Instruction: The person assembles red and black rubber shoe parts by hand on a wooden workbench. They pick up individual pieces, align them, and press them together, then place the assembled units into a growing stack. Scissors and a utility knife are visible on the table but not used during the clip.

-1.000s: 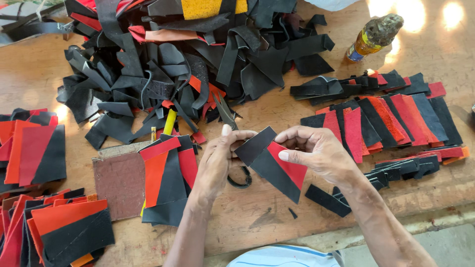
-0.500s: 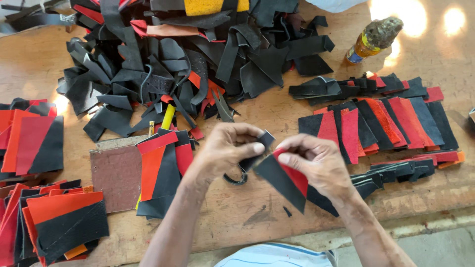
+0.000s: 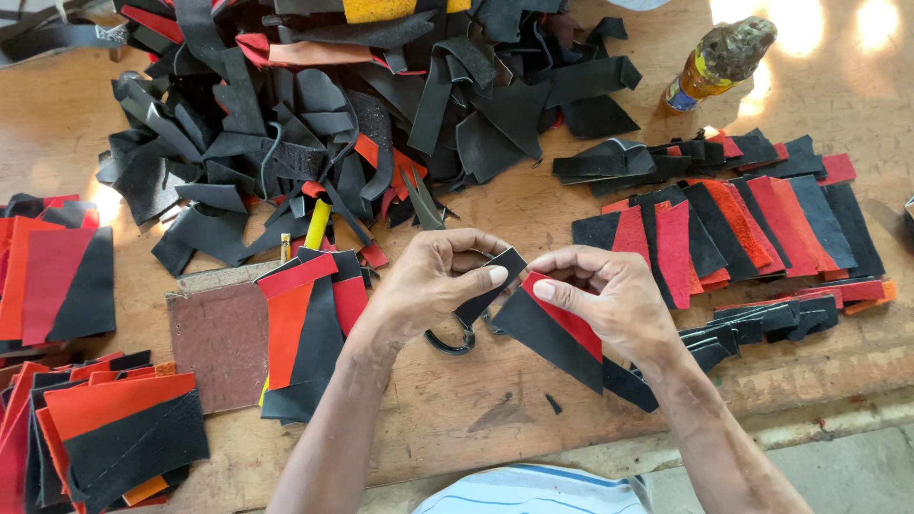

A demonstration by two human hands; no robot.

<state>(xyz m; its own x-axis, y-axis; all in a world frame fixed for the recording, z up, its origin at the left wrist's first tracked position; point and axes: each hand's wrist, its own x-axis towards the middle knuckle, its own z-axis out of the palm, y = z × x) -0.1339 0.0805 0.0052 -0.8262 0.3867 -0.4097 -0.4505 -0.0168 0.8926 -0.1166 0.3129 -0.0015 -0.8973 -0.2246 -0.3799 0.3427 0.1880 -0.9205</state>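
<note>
My left hand (image 3: 433, 283) and my right hand (image 3: 614, 300) meet over the middle of the wooden table (image 3: 495, 414). Together they pinch a pointed black-and-red leather piece (image 3: 552, 330), the right thumb pressing on its red strip. The left fingers also grip a narrow black strip (image 3: 490, 286) at the piece's upper edge. Under the left hand lie scissors, with only a black handle loop (image 3: 449, 343) and the blades (image 3: 424, 202) showing.
A big heap of black and red leather scraps (image 3: 352, 114) fills the far side. Joined red-black pieces lie in stacks at left (image 3: 57, 281), front left (image 3: 124, 438) and centre (image 3: 305, 328). Rows of cut strips (image 3: 743, 224) lie right, near a brown bottle (image 3: 719, 62).
My hands have drawn close together on the black-and-red piece, and the left fingers now fold the black strip against its top edge. The piece has tilted point-down.
</note>
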